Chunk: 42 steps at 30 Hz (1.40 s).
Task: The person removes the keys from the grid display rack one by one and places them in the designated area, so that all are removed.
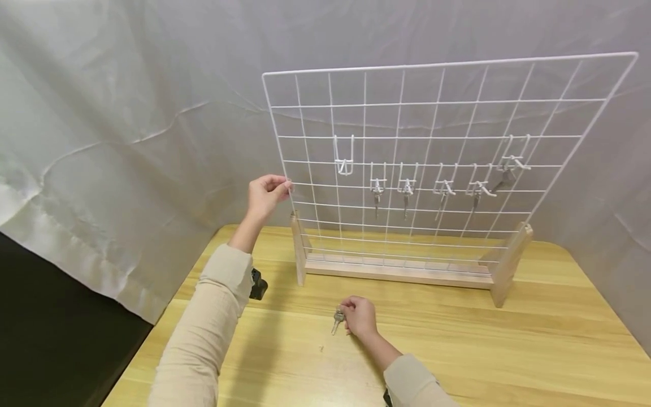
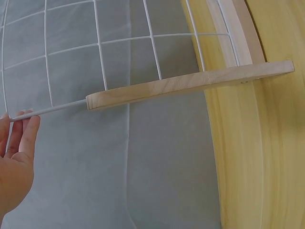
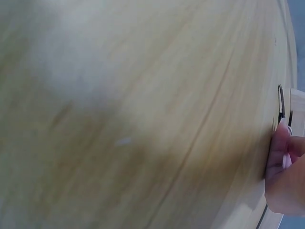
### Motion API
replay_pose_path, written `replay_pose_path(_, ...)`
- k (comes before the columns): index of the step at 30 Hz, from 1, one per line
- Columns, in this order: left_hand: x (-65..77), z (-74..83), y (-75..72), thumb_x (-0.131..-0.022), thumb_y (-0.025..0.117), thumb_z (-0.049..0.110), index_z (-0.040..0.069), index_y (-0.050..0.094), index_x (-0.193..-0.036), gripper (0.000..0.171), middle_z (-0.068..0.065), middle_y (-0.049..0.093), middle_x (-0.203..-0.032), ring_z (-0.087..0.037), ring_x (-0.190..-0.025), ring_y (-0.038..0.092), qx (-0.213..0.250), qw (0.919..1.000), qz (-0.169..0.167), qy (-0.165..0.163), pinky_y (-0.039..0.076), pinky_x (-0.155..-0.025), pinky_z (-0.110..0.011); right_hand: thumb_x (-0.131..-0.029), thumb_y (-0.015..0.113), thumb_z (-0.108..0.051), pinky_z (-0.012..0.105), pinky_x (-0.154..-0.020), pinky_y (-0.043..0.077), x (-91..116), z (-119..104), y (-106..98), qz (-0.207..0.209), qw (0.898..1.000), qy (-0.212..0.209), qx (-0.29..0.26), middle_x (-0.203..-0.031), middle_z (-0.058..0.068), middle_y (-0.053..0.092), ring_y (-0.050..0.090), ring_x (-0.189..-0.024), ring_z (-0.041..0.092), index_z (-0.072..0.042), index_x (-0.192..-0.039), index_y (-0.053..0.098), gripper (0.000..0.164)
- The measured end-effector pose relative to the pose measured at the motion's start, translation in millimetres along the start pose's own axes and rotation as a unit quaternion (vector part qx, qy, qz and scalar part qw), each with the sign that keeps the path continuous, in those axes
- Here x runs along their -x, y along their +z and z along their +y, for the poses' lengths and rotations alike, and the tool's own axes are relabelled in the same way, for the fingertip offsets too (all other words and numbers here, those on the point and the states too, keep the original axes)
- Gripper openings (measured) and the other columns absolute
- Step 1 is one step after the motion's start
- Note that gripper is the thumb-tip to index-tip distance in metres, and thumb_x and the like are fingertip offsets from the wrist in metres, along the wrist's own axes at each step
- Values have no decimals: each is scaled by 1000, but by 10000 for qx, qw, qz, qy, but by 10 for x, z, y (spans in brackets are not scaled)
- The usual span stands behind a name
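Fingers clamped: our right hand on a key, in from worktop left edge, left hand on wire grid; likely pickup, next probably needs lift toward bare hook.

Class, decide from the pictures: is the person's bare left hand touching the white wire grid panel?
Touching. The left wrist view shows the left hand gripping the white wire grid panel at its edge, with no gap between them.

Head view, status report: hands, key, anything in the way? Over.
Left hand gripping wire grid by its left edge. Right hand pinching key near tabletop. Keys hanging on five hooks. No obstruction seen between held key and grid.
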<state>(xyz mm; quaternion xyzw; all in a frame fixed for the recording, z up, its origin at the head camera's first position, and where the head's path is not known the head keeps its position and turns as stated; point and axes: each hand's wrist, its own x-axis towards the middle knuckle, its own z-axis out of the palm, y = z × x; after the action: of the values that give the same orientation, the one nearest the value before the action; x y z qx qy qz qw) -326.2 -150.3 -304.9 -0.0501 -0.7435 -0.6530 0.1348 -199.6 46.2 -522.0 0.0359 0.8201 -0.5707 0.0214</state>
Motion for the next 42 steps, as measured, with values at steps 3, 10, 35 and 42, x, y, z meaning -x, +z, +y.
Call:
replay_pose_path(3, -6, -7, -15, -86, 62, 0, -17, 58, -99, 22, 11, 62, -68, -1, -65, 62, -64, 10000, -5, 20, 58, -67, -16, -84, 62, -1, 25, -33, 50, -12, 0, 15, 4, 9996, -210, 206, -59, 10, 61, 42, -34, 2, 4, -83, 67, 7)
replay_pose_path(10, -9, -23, -18, -87, 61, 0, -16, 58, -101, 22, -3, 67, -79, 1, -65, 62, -154, 9998, -8, -89, 58, -68, -16, -82, 65, -3, 19, -32, 44, -58, -15, 21, 23, 9943, -611, 868, -64, 9, 67, 39, -33, -1, 0, -80, 69, 6)
replay_pose_path(35, 10, 13, -23, -88, 61, 4, -14, 59, -101, 23, -10, 68, -86, -2, -69, 63, -346, 9991, -205, 115, 59, -71, -19, -86, 55, 4, 14, -39, 45, -20, -637, -539, 147, 9978, -444, -476, -74, 18, 64, 51, -48, 10, 8, -99, 64, 17)
replay_pose_path(42, 25, -6, -17, -87, 61, 3, -15, 58, -102, 24, 4, 65, -76, -1, -68, 63, -160, 9998, -129, 39, 59, -69, -17, -84, 61, -1, 12, -50, 49, 25, -866, -738, 538, 9910, -1226, -67, -80, 18, 66, 54, -61, 9, 4, -96, 67, 14)
